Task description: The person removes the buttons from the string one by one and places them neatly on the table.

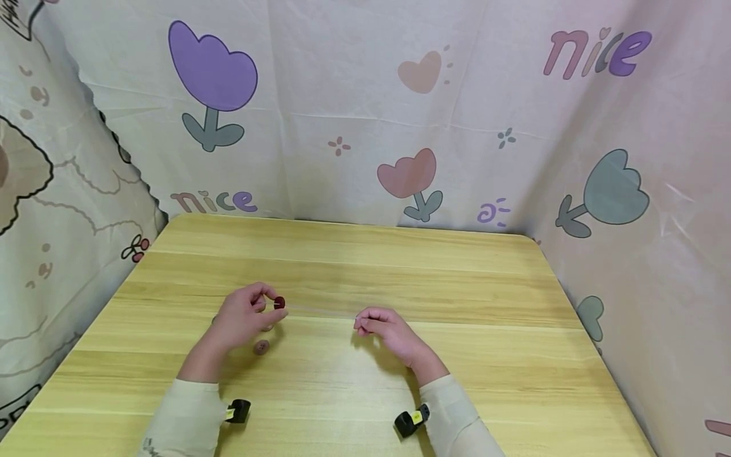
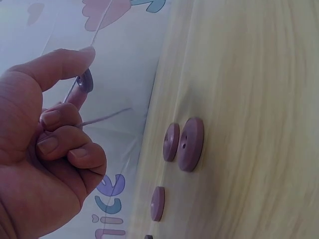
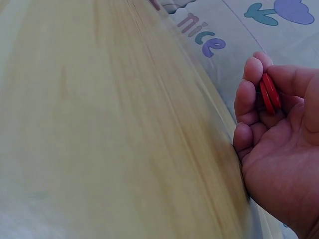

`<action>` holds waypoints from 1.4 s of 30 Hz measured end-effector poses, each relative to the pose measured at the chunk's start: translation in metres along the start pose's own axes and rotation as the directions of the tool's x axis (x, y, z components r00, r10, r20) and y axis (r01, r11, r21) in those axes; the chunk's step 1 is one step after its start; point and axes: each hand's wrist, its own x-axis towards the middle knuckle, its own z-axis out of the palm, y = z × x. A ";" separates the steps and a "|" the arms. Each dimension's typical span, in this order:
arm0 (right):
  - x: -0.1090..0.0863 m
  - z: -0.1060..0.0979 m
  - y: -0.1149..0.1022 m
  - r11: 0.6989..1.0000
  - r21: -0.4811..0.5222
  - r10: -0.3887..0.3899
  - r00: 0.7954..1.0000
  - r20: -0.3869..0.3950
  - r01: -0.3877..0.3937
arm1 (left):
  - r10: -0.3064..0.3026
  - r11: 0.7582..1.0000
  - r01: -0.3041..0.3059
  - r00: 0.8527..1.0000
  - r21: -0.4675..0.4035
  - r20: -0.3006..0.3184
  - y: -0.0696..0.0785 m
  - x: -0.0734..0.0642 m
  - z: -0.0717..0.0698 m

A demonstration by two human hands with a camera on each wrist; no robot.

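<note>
My left hand [image 1: 242, 317] has a dark red button [image 1: 279, 303] between thumb and index finger, its other fingers curled in. A thin string [image 2: 102, 22] runs by this button, and a loose tail sticks out past the curled fingers in the left wrist view. The string stretches across to my right hand [image 1: 388, 330], which pinches it between thumb and index finger. Two red buttons [image 3: 269, 93] sit stacked beneath that pinch, against the curled fingers. On the table by my left hand lie a larger mauve button [image 2: 192, 144] and smaller mauve buttons [image 2: 171, 142].
The wooden table [image 1: 485, 355] has a light yellow grain. A patterned cloth [image 1: 342, 82] hangs behind it and along both sides. A small black device [image 1: 238, 411] is strapped at the left wrist, another black device [image 1: 410, 421] at the right.
</note>
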 end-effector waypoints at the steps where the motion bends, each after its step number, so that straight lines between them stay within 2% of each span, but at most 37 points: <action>1: 0.000 0.000 0.000 1.000 -0.001 0.001 1.000 0.000 -0.001 | -0.001 1.000 0.001 1.000 -0.001 -0.003 -0.001 0.000 -0.001; 26: 0.000 -0.002 0.001 1.000 -0.011 0.013 1.000 0.010 -0.013 | -0.037 0.999 0.038 0.998 0.030 -0.055 -0.008 -0.011 -0.019; 35: 0.001 -0.002 0.001 1.000 -0.011 0.006 1.000 0.007 -0.006 | -0.017 0.998 0.021 0.997 0.054 -0.075 -0.013 -0.015 -0.023; 42: 0.001 -0.002 0.001 1.000 -0.006 0.007 1.000 0.013 -0.007 | -0.027 0.997 0.033 0.995 0.063 -0.094 -0.016 -0.018 -0.028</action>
